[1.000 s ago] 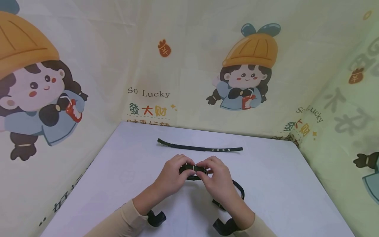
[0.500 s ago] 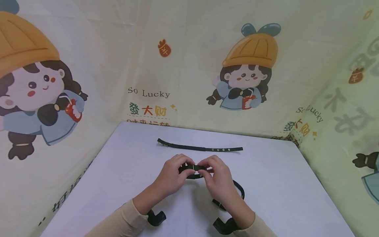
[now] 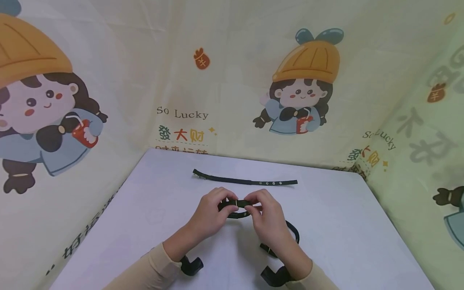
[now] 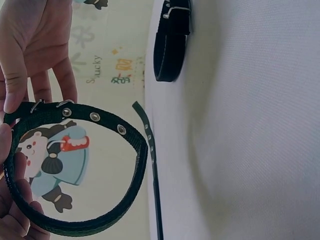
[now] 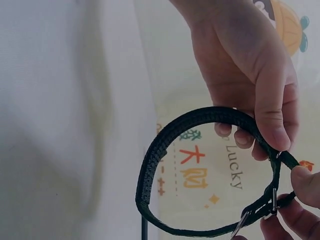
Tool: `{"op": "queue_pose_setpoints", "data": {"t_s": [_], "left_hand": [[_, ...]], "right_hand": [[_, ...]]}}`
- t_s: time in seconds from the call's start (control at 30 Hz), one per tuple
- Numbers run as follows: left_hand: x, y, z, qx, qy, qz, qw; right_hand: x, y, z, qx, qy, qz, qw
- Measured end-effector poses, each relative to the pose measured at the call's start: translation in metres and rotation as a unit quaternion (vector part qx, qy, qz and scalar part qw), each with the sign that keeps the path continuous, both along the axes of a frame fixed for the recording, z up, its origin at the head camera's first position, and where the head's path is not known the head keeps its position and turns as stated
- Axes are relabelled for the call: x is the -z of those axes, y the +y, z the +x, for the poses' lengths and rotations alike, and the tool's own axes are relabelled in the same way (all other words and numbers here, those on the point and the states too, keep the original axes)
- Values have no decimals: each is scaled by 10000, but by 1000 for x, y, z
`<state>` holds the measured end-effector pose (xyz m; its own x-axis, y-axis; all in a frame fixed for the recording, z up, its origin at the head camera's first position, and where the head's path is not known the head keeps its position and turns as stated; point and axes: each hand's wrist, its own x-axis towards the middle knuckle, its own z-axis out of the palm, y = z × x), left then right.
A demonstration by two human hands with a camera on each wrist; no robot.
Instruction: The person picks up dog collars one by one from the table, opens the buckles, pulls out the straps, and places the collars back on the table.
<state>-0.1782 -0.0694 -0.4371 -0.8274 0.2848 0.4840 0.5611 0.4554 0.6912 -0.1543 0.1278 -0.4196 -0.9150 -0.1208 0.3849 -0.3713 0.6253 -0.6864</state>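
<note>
Between both hands hangs a dark dog collar (image 3: 237, 216), bent into a ring above the table. Its metal buckle (image 5: 274, 200) has the strap through it, and metal eyelets (image 4: 94, 117) line the band. My left hand (image 3: 210, 213) pinches the band on the left of the buckle, thumb in front. On the other side my right hand (image 3: 266, 217) pinches the strap between thumb and fingers. In the left wrist view the right hand (image 4: 37, 40) is at the upper left; in the right wrist view the left hand (image 5: 245, 65) is at the top.
A second collar (image 3: 298, 235), buckled in a loop, lies on the white table (image 3: 344, 225), partly behind the right forearm. Beyond the hands a third collar (image 3: 232, 181) lies stretched out. A printed cloth (image 3: 232, 80) stands behind and beside the table.
The right hand's fingertips have shifted slightly away from the left hand, along the strap. The held collar has risen a little. The printed cloth at left has moved left.
</note>
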Motion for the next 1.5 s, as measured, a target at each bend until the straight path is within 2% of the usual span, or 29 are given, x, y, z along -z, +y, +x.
{"op": "queue_pose_setpoints", "data": {"t_s": [0.37,0.8,1.03,1.17,1.4,1.5], "left_hand": [[2,-2,-1,-5,-39,154,9999],[1,-2,0,-50,-389,376,9985],[1,-4,-1,-153,-664,400,9969],[-2,-4,-1,-161,-752,362,9964],[-13,6,1,-110,-492,96,9987],[-15,9,1,-147,-517,17,9986]], "right_hand": [[-1,0,-1,-7,-209,-279,9994],[-1,0,-3,147,-639,-754,9950],[-4,2,-4,285,-961,-1275,9868],[-5,2,-4,276,-944,-1326,9863],[-6,0,-4,271,-934,-1281,9870],[-7,-1,-3,291,-992,-1271,9865]]}}
